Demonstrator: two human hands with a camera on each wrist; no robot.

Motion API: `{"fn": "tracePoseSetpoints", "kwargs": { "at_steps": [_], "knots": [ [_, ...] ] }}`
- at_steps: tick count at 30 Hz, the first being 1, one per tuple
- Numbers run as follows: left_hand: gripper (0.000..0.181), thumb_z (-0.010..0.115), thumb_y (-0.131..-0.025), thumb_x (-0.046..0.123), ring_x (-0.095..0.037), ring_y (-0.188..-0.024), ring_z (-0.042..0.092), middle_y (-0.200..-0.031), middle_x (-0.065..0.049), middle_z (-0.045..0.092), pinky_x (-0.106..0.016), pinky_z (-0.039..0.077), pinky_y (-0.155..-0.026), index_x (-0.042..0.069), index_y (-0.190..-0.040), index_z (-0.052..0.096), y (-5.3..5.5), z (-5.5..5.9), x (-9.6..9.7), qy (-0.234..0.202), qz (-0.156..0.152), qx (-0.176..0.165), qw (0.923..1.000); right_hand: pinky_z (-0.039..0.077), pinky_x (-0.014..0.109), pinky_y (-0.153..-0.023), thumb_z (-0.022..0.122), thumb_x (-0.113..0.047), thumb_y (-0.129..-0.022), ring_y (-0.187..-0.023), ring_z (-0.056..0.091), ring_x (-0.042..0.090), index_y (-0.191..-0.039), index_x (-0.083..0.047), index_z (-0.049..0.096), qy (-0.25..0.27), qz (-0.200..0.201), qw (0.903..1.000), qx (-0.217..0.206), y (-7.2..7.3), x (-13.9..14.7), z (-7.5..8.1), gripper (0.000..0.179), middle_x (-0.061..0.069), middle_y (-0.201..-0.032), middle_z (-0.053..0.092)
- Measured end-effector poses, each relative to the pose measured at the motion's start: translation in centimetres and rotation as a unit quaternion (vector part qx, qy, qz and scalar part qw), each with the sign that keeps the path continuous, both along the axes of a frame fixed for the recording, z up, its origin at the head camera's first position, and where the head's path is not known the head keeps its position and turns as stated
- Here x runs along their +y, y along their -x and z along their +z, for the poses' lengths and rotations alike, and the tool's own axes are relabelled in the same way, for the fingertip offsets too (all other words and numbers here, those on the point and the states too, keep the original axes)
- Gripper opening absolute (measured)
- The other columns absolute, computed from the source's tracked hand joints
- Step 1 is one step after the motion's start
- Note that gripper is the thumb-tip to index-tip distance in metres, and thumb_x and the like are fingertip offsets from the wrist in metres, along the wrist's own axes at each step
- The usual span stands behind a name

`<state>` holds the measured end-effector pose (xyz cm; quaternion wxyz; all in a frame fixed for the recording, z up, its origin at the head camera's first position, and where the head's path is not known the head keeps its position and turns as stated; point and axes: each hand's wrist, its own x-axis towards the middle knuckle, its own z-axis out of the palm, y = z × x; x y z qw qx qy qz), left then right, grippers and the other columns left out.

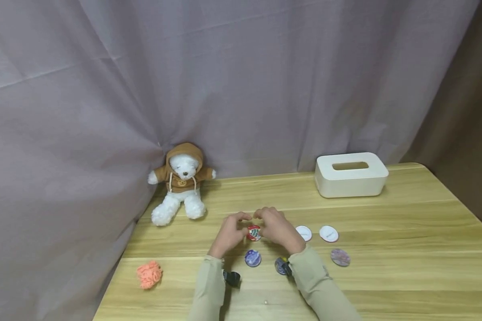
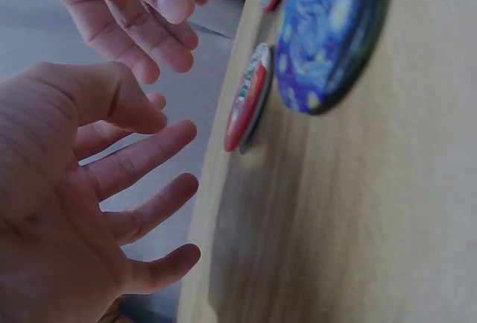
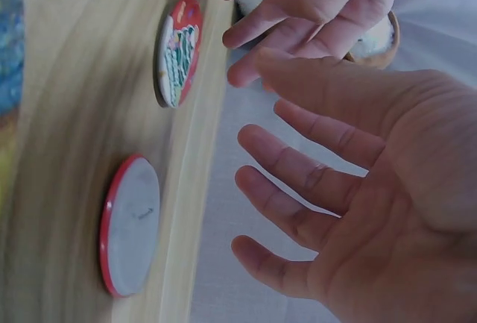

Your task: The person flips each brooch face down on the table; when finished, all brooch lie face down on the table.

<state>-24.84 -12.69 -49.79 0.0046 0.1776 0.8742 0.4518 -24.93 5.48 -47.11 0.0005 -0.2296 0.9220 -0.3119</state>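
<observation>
In the head view a round red badge with a green and white pattern (image 1: pixel 254 233) lies flat on the table between the two hands. My left hand (image 1: pixel 229 232) hovers at its left side and my right hand (image 1: pixel 276 227) at its right, fingers spread and slightly bent. Both wrist views show bare palms, with a gap between the fingers and the badge. Closer to me is a blue-violet swirled badge (image 1: pixel 252 258). A dark badge (image 1: pixel 281 266) is partly covered by the right wrist strap. Beside the right wrist lies a white-faced badge with a red rim (image 3: pixel 133 226).
Farther right are another white-faced badge (image 1: pixel 329 233) and a pinkish marbled one (image 1: pixel 340 257). A white tissue box (image 1: pixel 351 176) stands at the back right. At the back left sits a teddy bear in a brown hoodie (image 1: pixel 182 183); an orange fluffy item (image 1: pixel 149 274) lies front left.
</observation>
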Motion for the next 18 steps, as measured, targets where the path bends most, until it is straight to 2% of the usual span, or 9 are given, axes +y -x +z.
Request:
{"fn": "tracePoseSetpoints", "kwargs": {
  "at_steps": [3, 5, 8, 11, 13, 18],
  "knots": [
    [0.039, 0.064, -0.078, -0.011, -0.028, -0.073, 0.069, -0.119, -0.017, 0.068, -0.038, 0.057, -0.065, -0.003, -0.116, 0.067, 0.1, -0.5, 0.0, 0.001, -0.012, -0.014, 0.9998, 0.042, 0.056, -0.088, 0.081, 0.007, -0.067, -0.095, 0.059, 0.033, -0.108, 0.000, 0.072, -0.013, 0.001, 0.9999, 0.004, -0.1, -0.2, -0.2, 0.043, 0.014, -0.102, 0.069],
    [0.042, 0.064, -0.076, -0.012, -0.026, -0.065, 0.066, -0.119, -0.017, 0.068, -0.035, 0.056, -0.059, -0.003, -0.116, 0.067, 0.1, -0.7, -0.2, 0.004, -0.017, -0.020, 0.9997, 0.043, 0.055, -0.087, 0.083, 0.006, -0.065, -0.092, 0.058, 0.031, -0.107, -0.001, 0.072, -0.021, 0.002, 0.9998, 0.007, -0.1, -0.4, -0.3, 0.044, 0.014, -0.099, 0.068],
    [0.042, 0.068, -0.073, -0.010, -0.026, -0.088, 0.068, -0.118, -0.014, 0.069, -0.039, 0.055, -0.079, -0.001, -0.114, 0.069, 0.2, -0.8, -0.3, 0.026, -0.020, -0.005, 0.9994, 0.043, 0.055, -0.085, 0.083, 0.006, -0.065, -0.089, 0.058, 0.030, -0.105, -0.002, 0.072, -0.032, 0.002, 0.9994, 0.007, -0.2, -0.5, -0.5, 0.041, 0.012, -0.096, 0.069],
    [0.041, 0.071, -0.071, -0.010, -0.029, -0.109, 0.063, -0.115, -0.011, 0.071, -0.046, 0.048, -0.096, 0.002, -0.110, 0.071, 0.1, -0.8, -0.6, 0.057, -0.023, 0.010, 0.9981, 0.043, 0.053, -0.083, 0.082, 0.007, -0.064, -0.087, 0.058, 0.028, -0.099, -0.004, 0.073, -0.046, 0.001, 0.9990, 0.000, -0.2, -0.6, -0.7, 0.037, 0.008, -0.091, 0.068],
    [0.040, 0.073, -0.071, -0.010, -0.030, -0.111, 0.063, -0.113, -0.010, 0.072, -0.048, 0.046, -0.099, 0.003, -0.109, 0.072, 0.2, -0.8, -0.7, 0.074, -0.027, 0.014, 0.9968, 0.043, 0.053, -0.081, 0.080, 0.008, -0.063, -0.086, 0.057, 0.028, -0.092, -0.007, 0.072, -0.053, 0.001, 0.9986, -0.004, -0.2, -0.7, -0.8, 0.033, 0.005, -0.088, 0.066],
    [0.039, 0.076, -0.069, -0.008, -0.026, -0.099, 0.063, -0.105, -0.007, 0.073, -0.045, 0.047, -0.091, 0.004, -0.106, 0.074, 0.2, -1.0, -0.6, 0.105, -0.029, 0.030, 0.9936, 0.043, 0.053, -0.078, 0.078, 0.009, -0.063, -0.082, 0.055, 0.026, -0.080, -0.010, 0.067, -0.069, -0.005, 0.9976, 0.001, -0.3, -0.7, -1.1, 0.028, 0.001, -0.079, 0.059]
  ]
}}
